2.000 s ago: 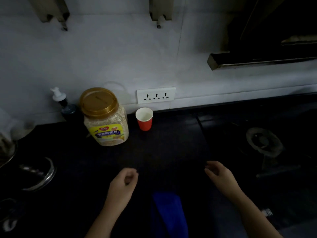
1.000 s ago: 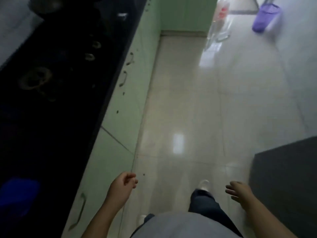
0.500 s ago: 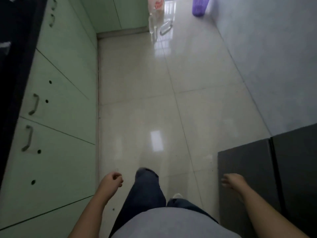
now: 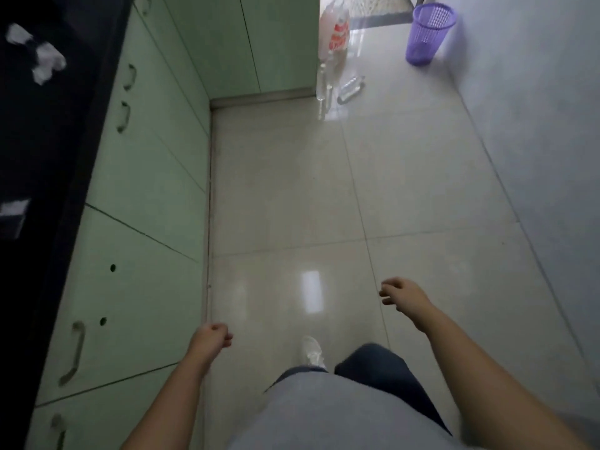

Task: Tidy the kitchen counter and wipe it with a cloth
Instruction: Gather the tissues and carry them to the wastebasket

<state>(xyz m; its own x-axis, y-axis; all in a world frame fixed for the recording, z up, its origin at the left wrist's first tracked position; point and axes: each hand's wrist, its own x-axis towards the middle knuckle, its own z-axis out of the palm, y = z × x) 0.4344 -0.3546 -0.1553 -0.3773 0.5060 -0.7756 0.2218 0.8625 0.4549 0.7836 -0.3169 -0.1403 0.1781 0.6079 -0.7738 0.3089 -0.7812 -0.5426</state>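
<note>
Floor: glossy pale tiles.
Cabinets: smooth green.
Bin: purple mesh.
Left hand, right hand: hung loosely curled, empty.

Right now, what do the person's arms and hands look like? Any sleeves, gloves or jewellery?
No sleeves show on the left arm or right arm; both are bare to the picture's edge. The left hand and right hand have no gloves, and no watch or ring shows. The person wears a grey top, dark trousers and a white shoe.
</note>
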